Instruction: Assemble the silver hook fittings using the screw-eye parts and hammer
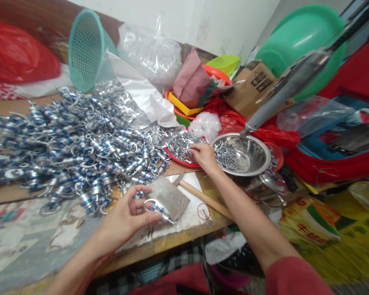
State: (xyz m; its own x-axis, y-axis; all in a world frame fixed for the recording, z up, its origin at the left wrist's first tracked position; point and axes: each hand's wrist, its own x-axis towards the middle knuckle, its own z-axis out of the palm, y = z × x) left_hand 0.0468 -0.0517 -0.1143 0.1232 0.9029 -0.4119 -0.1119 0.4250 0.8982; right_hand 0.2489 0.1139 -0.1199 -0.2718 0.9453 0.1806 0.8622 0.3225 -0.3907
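My left hand [127, 211] pinches a small silver metal hook fitting [163, 216] with blue bands, a curved hook at one end and a small ring at the other. The fitting is just above the near edge of a flat grey metal plate [169, 196]. Over a round red tray [184, 163] of small silver metal pieces [180, 145], my right hand [206, 157] has its thumb and fingers drawn together; what lies between them is too small to tell. A hammer [203, 198] with a wooden handle rests beside the plate, under my right forearm.
To the left spreads a large heap of similar hook fittings [80, 139]. Right of the tray is a steel bowl [258, 153] with metal pins [226, 155]. A grey-handled tool [273, 104] slants above it. Behind stand a mesh basket [86, 53], a plastic bag [150, 49] and a cardboard box [249, 88].
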